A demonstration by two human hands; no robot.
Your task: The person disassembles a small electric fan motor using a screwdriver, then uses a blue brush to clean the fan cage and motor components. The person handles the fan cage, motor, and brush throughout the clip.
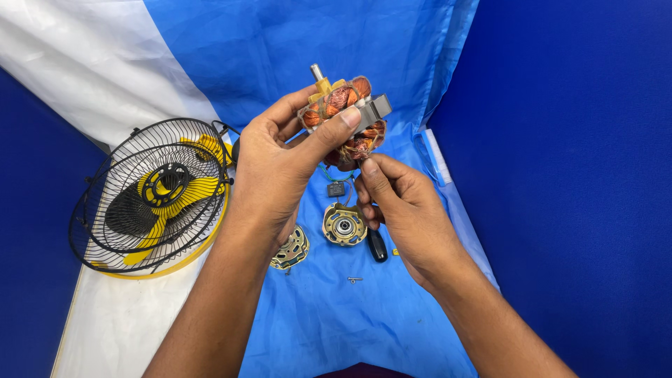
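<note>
The left hand (269, 164) holds its grip clamped on a fan motor (344, 119) with copper windings, raised above the blue cloth (329, 322). The right hand (395, 203) pinches the motor's lower edge. Below lie two round end covers (344, 225), a small screw (355, 279) and, far left, a black-and-yellow fan guard (150, 199).

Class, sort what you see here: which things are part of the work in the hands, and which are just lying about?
In hand:
- motor stator with copper windings, gripped by the left hand
- right hand, fingertips at its lower edge

Lying about:
- fan guard with yellow blades
- two round end covers
- small screw
- black capacitor
- black handle
</note>
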